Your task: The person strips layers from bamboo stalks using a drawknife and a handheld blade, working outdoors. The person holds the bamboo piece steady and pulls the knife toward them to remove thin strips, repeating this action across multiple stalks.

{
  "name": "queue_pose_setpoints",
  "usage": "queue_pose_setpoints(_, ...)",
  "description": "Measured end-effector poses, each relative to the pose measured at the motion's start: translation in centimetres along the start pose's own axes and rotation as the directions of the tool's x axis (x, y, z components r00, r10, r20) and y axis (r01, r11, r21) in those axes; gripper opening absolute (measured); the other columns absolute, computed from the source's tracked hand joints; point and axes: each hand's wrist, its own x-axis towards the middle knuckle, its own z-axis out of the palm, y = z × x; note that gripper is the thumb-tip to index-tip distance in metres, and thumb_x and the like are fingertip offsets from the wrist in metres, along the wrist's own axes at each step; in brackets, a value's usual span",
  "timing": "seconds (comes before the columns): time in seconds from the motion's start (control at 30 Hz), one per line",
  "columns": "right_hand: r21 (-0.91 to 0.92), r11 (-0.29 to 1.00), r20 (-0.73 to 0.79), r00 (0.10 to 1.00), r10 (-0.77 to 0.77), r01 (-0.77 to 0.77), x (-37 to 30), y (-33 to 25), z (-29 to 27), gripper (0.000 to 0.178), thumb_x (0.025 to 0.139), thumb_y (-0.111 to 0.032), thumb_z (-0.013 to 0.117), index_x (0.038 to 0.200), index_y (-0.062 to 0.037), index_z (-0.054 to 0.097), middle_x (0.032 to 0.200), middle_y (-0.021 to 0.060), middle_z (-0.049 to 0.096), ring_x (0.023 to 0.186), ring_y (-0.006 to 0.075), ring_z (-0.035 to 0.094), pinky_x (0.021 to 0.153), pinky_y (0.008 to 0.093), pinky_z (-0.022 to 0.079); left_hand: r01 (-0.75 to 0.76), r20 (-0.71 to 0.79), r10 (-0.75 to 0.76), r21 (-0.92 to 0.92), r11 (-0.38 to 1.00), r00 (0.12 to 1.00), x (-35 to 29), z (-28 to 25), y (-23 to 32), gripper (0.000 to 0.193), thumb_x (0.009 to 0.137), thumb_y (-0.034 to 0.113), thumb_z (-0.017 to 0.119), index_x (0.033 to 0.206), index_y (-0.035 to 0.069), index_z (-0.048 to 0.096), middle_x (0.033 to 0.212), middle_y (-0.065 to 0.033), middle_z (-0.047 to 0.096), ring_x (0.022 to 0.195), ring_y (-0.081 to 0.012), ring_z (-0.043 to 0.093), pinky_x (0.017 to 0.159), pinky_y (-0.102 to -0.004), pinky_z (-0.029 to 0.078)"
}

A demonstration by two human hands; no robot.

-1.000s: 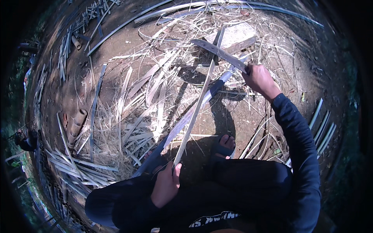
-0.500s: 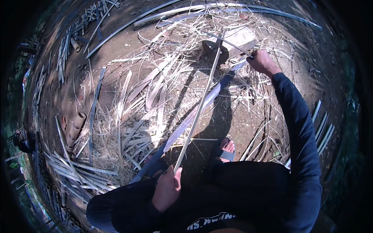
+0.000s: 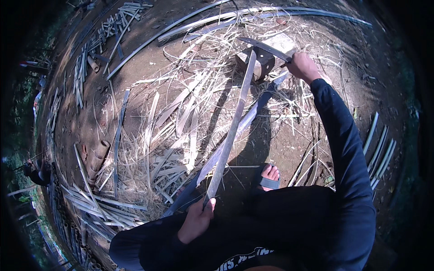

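Note:
My left hand (image 3: 197,220) is closed round the near end of a long split bamboo strip (image 3: 233,128), which slants up and away from my lap. Its far end reaches the dark cut face of a wooden block (image 3: 260,62). My right hand (image 3: 304,67), arm stretched forward, grips the handle of a knife with a long dark blade (image 3: 264,47). The blade points left over the block, just beyond the strip's far tip; whether the two touch I cannot tell. Beneath the strip, a wider grey slat (image 3: 246,118) lies slanting from the block toward my legs.
Shavings and thin strips (image 3: 190,104) litter the ground ahead and to the left. A bamboo tube (image 3: 97,158) and a pile of split strips (image 3: 104,207) lie at left. Long poles (image 3: 266,10) curve across the far side. More strips (image 3: 379,151) lie at right, beyond my sleeve.
The strip has turned, now showing a broader face, and its far end has come a little nearer. The blade has rolled to show its flat side. My view has shifted slightly.

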Motion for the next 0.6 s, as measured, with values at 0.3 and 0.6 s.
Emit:
queue_pose_setpoints(0.3, 0.215, 0.901, 0.110, 0.907, -0.407, 0.378, -19.6, -8.9, -0.8, 0.039, 0.071, -0.021, 0.078, 0.095, -0.0006, 0.056, 0.075, 0.0215, 0.066, 0.067, 0.0392, 0.067, 0.064, 0.0469, 0.055, 0.459, 0.486, -0.206, -0.487, 0.743, 0.849, 3.3, 0.0, 4.8, 0.038, 0.105, 0.046, 0.039, 0.087, 0.013, 0.042, 0.060, 0.0045, 0.037, 0.043, -0.0045, 0.030, 0.039, -0.0209, 0.023)
queue_pose_setpoints(0.6, 0.198, 0.968, 0.098, 0.979, -0.177, 0.155, -14.5, -5.3, -0.1, 0.027, 0.083, -0.025, 0.066, 0.084, 0.0024, 0.064, 0.071, 0.0234, 0.067, 0.067, 0.0386, 0.069, 0.063, 0.0475, 0.055, 0.510, 0.583, -0.132, -0.553, 0.658, 0.802, 3.4, 0.5, 3.1, 0.037, 0.107, 0.044, 0.036, 0.087, 0.013, 0.043, 0.058, 0.0051, 0.034, 0.040, -0.0040, 0.026, 0.038, -0.0216, 0.022)
